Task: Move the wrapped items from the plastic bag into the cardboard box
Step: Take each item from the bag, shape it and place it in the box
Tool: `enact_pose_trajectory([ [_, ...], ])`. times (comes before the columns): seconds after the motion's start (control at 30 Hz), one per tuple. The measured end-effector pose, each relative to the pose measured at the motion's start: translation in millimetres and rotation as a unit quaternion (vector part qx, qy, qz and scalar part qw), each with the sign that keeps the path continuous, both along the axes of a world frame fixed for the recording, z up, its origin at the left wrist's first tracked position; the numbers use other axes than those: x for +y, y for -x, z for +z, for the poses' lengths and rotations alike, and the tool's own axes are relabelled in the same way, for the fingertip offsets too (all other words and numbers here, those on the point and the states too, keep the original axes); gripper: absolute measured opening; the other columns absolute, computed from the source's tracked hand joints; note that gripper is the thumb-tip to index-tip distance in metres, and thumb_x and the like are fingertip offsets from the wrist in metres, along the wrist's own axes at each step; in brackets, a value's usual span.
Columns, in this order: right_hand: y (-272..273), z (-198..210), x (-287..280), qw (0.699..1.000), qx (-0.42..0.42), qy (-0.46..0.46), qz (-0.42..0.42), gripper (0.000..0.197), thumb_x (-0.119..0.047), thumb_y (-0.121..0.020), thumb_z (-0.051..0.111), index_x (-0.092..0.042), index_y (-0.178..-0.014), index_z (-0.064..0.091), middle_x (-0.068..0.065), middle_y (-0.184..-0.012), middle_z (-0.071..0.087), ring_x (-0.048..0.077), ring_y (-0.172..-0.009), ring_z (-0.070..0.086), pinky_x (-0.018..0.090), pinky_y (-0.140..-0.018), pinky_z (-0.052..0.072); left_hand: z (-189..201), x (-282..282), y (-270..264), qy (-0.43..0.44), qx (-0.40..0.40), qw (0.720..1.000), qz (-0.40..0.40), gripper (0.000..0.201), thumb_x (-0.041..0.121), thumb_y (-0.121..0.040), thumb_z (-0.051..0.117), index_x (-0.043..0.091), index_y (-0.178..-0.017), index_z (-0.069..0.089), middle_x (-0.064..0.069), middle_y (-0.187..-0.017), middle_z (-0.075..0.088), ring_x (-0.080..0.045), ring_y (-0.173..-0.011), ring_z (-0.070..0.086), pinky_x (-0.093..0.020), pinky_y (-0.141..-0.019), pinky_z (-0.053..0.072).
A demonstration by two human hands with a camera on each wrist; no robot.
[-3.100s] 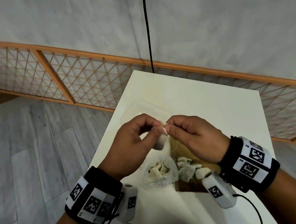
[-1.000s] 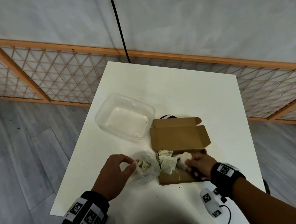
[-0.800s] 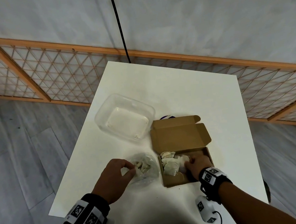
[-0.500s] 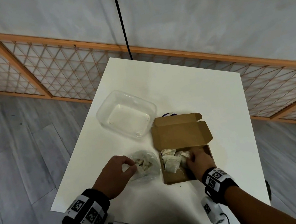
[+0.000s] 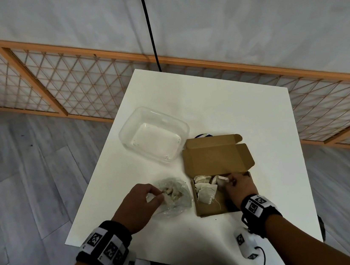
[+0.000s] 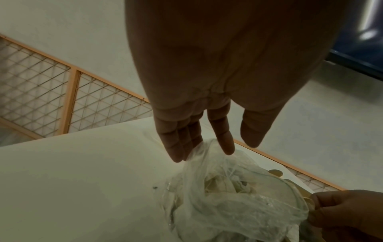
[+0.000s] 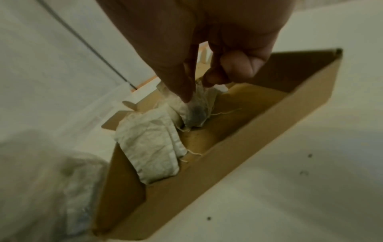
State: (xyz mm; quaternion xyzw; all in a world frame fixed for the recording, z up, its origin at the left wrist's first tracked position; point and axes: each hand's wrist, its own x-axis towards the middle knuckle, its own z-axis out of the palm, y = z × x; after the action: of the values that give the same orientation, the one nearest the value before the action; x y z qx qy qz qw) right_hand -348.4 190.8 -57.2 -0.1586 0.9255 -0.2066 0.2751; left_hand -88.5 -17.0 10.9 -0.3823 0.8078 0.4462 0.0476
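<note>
A clear plastic bag (image 5: 175, 199) with several pale wrapped items lies on the white table (image 5: 209, 96). My left hand (image 5: 159, 195) holds the bag's rim; in the left wrist view the film (image 6: 228, 188) is pulled up to the fingertips (image 6: 180, 150). Right of the bag stands the brown cardboard box (image 5: 211, 210) with its lid (image 5: 215, 156) folded back. My right hand (image 5: 229, 179) is inside the box and pinches one wrapped item (image 7: 194, 114) between thumb and finger, low over the box floor. Other wrapped items (image 7: 151, 147) lie at the box's left side.
An empty clear plastic tub (image 5: 154, 133) stands behind the bag, left of the box lid. A small dark-blue object (image 5: 202, 135) peeks out behind the lid. A black cable (image 5: 148, 24) hangs at the table's far edge. The table's left edge is near the bag.
Three seconds ago both hands held one wrapped item up. The right hand has since carried it down into the box and further in; the left hand stays at the bag's rim.
</note>
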Motion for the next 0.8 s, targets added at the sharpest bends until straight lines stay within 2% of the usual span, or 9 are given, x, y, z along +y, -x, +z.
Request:
enact_pose_trajectory([
  [0.07,-1,-1,0,0.998,-0.037,0.008,-0.042,0.003,-0.026,-0.089,0.069,-0.027,-0.088,0.066,-0.006,-0.08,0.064,0.024,-0.083,0.064,0.029,-0.076,0.048,1,0,0,0.001,0.001,1.0,-0.003,0.008,0.043,-0.096,0.067,0.036,-0.099,0.068,0.014,-0.113,0.061,-0.002,-0.109,0.055,-0.02,-0.088,0.038],
  [0.17,-5,-3,0,0.993,-0.059,0.033,-0.099,0.02,-0.03,-0.087,0.072,-0.023,-0.1,0.059,-0.005,-0.086,0.062,0.017,-0.079,0.06,0.03,-0.073,0.047,2,0,1,0.0,0.002,1.0,-0.001,0.008,0.041,-0.096,0.067,0.034,-0.099,0.068,0.012,-0.113,0.062,-0.004,-0.108,0.055,-0.022,-0.088,0.038],
  [0.23,-6,-2,-1,0.989,-0.057,0.047,-0.129,0.027,-0.03,-0.086,0.073,-0.019,-0.101,0.053,-0.004,-0.088,0.058,0.016,-0.076,0.057,0.033,-0.074,0.048,2,1,1,-0.002,0.001,1.0,0.0,0.008,0.04,-0.096,0.067,0.033,-0.099,0.069,0.011,-0.113,0.062,-0.006,-0.109,0.056,-0.023,-0.089,0.039],
  [0.33,-6,1,-1,0.989,-0.065,0.045,-0.128,0.026,-0.033,-0.086,0.073,-0.018,-0.097,0.055,0.001,-0.09,0.062,0.019,-0.077,0.059,0.036,-0.077,0.052,1,2,0,0.0,0.002,1.0,0.004,0.007,0.04,-0.096,0.067,0.033,-0.098,0.069,0.01,-0.112,0.063,-0.007,-0.108,0.056,-0.023,-0.089,0.039],
  [0.43,-4,12,-1,0.991,-0.057,0.049,-0.112,0.019,-0.032,-0.088,0.071,-0.019,-0.095,0.059,0.001,-0.095,0.064,0.019,-0.081,0.06,0.032,-0.076,0.048,1,3,-2,-0.007,0.019,1.0,0.014,0.005,0.039,-0.095,0.069,0.035,-0.098,0.069,0.013,-0.112,0.062,-0.005,-0.111,0.057,-0.024,-0.092,0.042],
  [0.57,-10,42,-6,0.996,-0.008,0.07,-0.05,0.014,-0.03,-0.088,0.069,-0.022,-0.093,0.058,0.002,-0.098,0.065,0.016,-0.081,0.06,0.027,-0.064,0.042,3,4,-9,-0.033,0.062,0.997,0.011,0.013,0.035,-0.093,0.073,0.039,-0.105,0.07,0.021,-0.124,0.056,0.008,-0.123,0.048,-0.026,-0.105,0.041],
  [0.63,-20,57,-13,0.994,0.032,0.108,0.009,0.015,-0.03,-0.088,0.071,-0.024,-0.096,0.06,-0.001,-0.101,0.063,0.016,-0.086,0.06,0.026,-0.07,0.043,4,3,-12,-0.034,0.05,0.998,-0.015,0.023,0.034,-0.094,0.073,0.043,-0.114,0.068,0.018,-0.138,0.046,0.006,-0.131,0.04,-0.023,-0.107,0.033],
  [0.73,-48,83,-33,0.971,0.028,0.159,0.176,0.006,-0.033,-0.094,0.066,-0.031,-0.1,0.065,-0.012,-0.104,0.063,0.002,-0.09,0.059,0.017,-0.076,0.046,2,1,-18,-0.049,0.024,0.998,-0.033,0.038,0.03,-0.096,0.07,0.047,-0.129,0.062,0.013,-0.152,0.032,-0.003,-0.129,0.043,-0.022,-0.107,0.033],
  [0.8,-69,93,-49,0.937,0.012,0.164,0.31,0.017,-0.033,-0.1,0.058,-0.032,-0.112,0.07,-0.014,-0.109,0.067,0.001,-0.095,0.061,0.018,-0.083,0.049,0,1,-19,-0.048,0.026,0.998,-0.04,0.045,0.02,-0.098,0.066,0.049,-0.133,0.058,0.006,-0.159,0.031,-0.008,-0.126,0.049,-0.021,-0.108,0.036],
])
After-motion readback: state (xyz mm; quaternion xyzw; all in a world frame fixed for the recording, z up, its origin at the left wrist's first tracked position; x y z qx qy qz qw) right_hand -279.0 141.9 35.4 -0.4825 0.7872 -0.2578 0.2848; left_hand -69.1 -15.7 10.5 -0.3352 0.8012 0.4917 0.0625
